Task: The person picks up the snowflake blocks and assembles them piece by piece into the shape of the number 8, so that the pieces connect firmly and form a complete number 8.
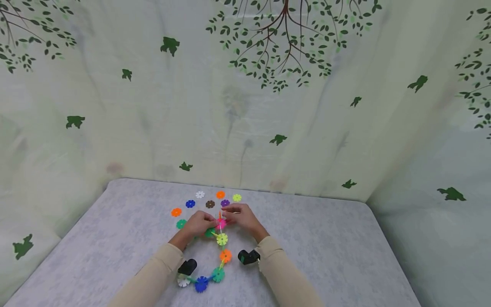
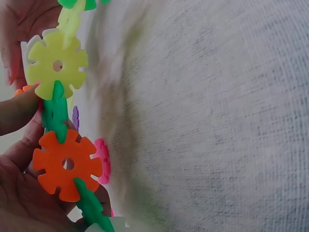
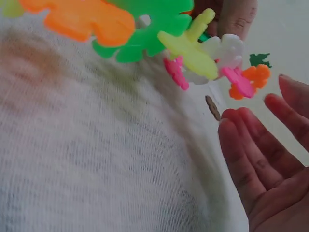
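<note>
A chain of interlocked flower-shaped plastic discs (image 1: 225, 256) curves over the table in the head view. My left hand (image 1: 200, 223) pinches it by a green disc (image 2: 55, 116), which sits between a yellow disc (image 2: 57, 60) and an orange disc (image 2: 68, 164) in the left wrist view. At the chain's far end are a pink disc (image 1: 221, 224) and a small upright orange disc (image 3: 257, 77). Just right of that end is my right hand (image 1: 242, 216); its fingers (image 3: 241, 159) are extended and apart from the discs in the right wrist view.
Loose discs lie beyond the hands, among them white (image 1: 200, 195), blue (image 1: 190, 204), brown (image 1: 210, 204), purple (image 1: 225, 203) and orange (image 1: 176, 212). The grey table (image 1: 326, 243) meets a leaf-patterned curtain (image 1: 245, 128) at its back edge.
</note>
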`<state>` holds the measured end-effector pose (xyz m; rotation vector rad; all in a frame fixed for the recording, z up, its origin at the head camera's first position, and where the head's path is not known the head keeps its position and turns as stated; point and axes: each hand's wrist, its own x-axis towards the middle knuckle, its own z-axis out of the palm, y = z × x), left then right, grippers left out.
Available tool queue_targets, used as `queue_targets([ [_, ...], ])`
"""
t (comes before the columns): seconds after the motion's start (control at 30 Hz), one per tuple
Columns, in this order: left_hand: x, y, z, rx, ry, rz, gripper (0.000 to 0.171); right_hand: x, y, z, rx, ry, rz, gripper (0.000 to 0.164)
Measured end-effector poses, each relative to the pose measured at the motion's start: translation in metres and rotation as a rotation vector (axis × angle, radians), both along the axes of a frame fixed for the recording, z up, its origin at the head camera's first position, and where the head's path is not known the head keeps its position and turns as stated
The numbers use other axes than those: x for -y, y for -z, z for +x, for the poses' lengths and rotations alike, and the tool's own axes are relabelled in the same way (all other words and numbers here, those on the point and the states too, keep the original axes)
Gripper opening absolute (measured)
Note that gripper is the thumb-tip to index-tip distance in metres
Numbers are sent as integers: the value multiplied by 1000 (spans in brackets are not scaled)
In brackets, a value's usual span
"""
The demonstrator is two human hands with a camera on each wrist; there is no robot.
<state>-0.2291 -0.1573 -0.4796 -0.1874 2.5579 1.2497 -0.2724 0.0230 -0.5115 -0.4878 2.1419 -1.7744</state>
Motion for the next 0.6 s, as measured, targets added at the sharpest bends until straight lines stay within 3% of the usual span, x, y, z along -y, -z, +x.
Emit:
queue_targets([
  [0.27, 0, 8, -1, -2, -63, 64, 19, -11, 1, -1, 35, -8, 151, 18],
  [0.6, -2, 16, 2, 6, -120, 119, 19, -16, 1, 3, 52, -61, 212, 13],
])
